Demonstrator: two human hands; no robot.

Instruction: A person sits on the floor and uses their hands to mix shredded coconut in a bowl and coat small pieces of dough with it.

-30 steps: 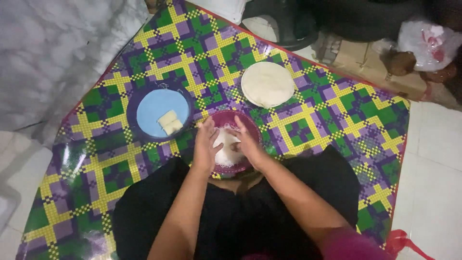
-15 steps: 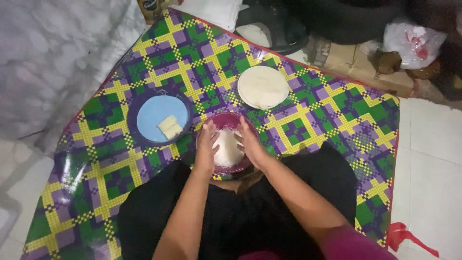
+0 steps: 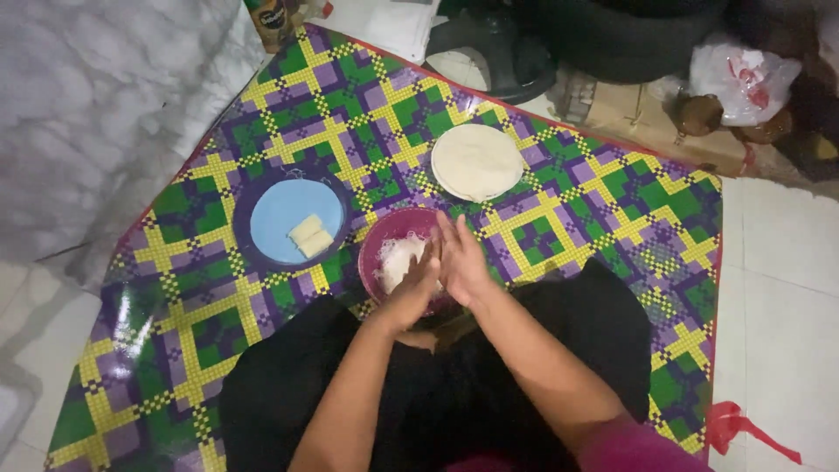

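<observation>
My two hands meet over the pink bowl [image 3: 395, 229]. The left hand [image 3: 418, 281] and the right hand [image 3: 461, 260] are pressed together, fingers stretched forward and side by side, directly above the near right part of the bowl. I cannot tell whether anything is caught between the palms; the fingers lie flat against each other rather than curled around something. Both forearms run back toward me across my dark lap.

Inside the bowl, just left of my fingertips, lies a heap of white filling [image 3: 396, 260], loose and pale; I cannot make out what it is.

The bowl stands on a plaid mat [image 3: 218, 341] of purple, green and yellow squares, at its near middle, right in front of my knees. Left of the bowl, near it but apart, is a blue plate [image 3: 271, 218] with a dark rim, and on that plate rest two small pale rolls [image 3: 311, 237], touching each other, on the side nearest the bowl. Beyond the bowl and a little right sits a round stack of white wrappers [image 3: 476, 162], flat on the mat.

Farther beyond the bowl, off the mat's far edge, I see a dark pan [image 3: 516, 61], and to its right a white plastic bag [image 3: 743, 83] on cardboard.
</observation>
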